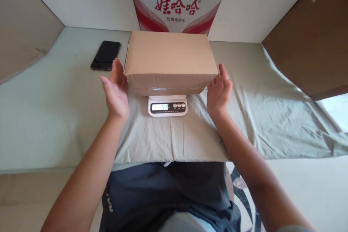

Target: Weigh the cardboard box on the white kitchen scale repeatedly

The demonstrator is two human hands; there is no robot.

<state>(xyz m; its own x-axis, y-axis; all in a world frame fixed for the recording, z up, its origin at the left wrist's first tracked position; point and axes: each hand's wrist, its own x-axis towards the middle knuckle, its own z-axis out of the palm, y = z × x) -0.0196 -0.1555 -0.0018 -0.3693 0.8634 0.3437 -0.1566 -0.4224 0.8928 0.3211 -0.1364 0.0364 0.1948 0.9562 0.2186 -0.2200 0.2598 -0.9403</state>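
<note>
A closed brown cardboard box [170, 58] rests on a small white digital scale [168, 105], whose display shows 54. My left hand [116, 88] is held open just beside the box's left side, palm turned toward it, fingertips close to its lower corner. On the opposite side my right hand [219, 90] is open too, palm facing the box, with fingertips near the right corner. Neither hand grips the box.
A wrinkled grey-green cloth [261, 116] covers the surface under the scale. A black phone [106, 55] lies at the back left. Behind the box stands a red-and-white water carton [176, 3]. A large brown cardboard panel [310, 43] leans at the right.
</note>
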